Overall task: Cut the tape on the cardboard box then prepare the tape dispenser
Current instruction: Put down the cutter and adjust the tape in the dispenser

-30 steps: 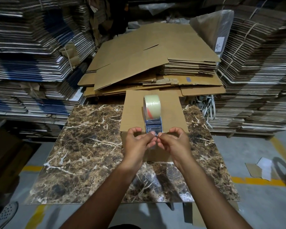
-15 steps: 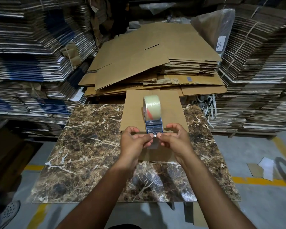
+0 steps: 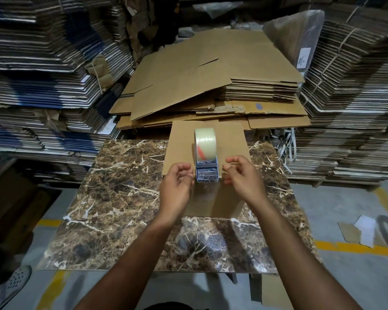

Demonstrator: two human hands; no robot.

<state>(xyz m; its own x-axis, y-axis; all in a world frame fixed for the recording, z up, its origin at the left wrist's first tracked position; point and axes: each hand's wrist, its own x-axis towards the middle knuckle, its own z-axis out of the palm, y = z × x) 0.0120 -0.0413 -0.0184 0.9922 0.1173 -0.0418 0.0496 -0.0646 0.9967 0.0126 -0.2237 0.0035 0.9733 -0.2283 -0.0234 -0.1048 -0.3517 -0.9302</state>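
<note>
Half a second ago both hands met at the near end of the dispenser, fingertips pinching together at its blade; now they have drawn apart to either side of it. At the far left, tall stacks of flattened grey and blue-edged corrugated cardboard point(image 3: 43, 81) rise behind the brown marble-patterned table top point(image 3: 112, 198). The left hand point(image 3: 177, 189) hovers just left of the dispenser with its fingers curled loosely inward, thumb near the forefinger, holding nothing that can be made out. Between the hands, the blue-framed tape dispenser with a roll of clear tape point(image 3: 206, 157) stands upright on the top of the plain brown cardboard box point(image 3: 231, 139), which sits on the far middle of the table, as it did before; a red-orange patch shows on the roll's core, but no lettering on it can be read. The right hand point(image 3: 244, 177) is just right of the dispenser, fingers half curled and spread, gripping nothing. Beyond the box lies a heap of flattened brown cartons point(image 3: 211, 70). At the far right a white label with handwritten marks point(image 3: 304, 57), too small to read, sticks to a plastic-wrapped bundle.
</note>
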